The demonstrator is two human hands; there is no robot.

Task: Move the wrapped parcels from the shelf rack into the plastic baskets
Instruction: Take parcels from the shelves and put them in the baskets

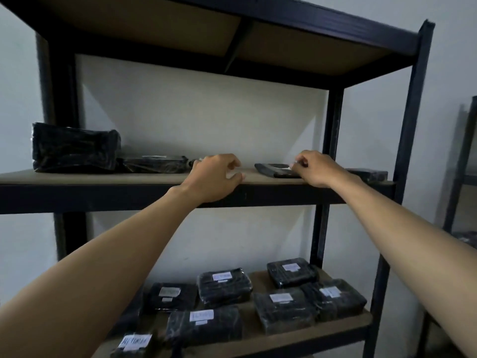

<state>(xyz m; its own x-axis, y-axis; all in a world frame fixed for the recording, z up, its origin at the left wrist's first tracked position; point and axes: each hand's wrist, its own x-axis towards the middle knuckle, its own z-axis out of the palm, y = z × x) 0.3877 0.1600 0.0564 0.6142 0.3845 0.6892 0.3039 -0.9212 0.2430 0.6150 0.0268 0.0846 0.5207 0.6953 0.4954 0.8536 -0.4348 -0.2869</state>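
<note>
I face a dark metal shelf rack [165,197] with brown boards. On the upper board, my right hand [316,169] pinches the near corner of a flat black wrapped parcel [271,169]. My left hand [215,178] rests on the board's front edge, fingers curled and holding nothing, just right of a thin black parcel [154,164]. A bulky black parcel [74,147] stands at the far left, and another small parcel [369,174] lies at the right end. No basket is in view.
The lower board [348,322] carries several black wrapped parcels with white labels, such as one [224,285] in the middle. A second dark rack [464,156] stands at the right edge. A white wall is behind the rack.
</note>
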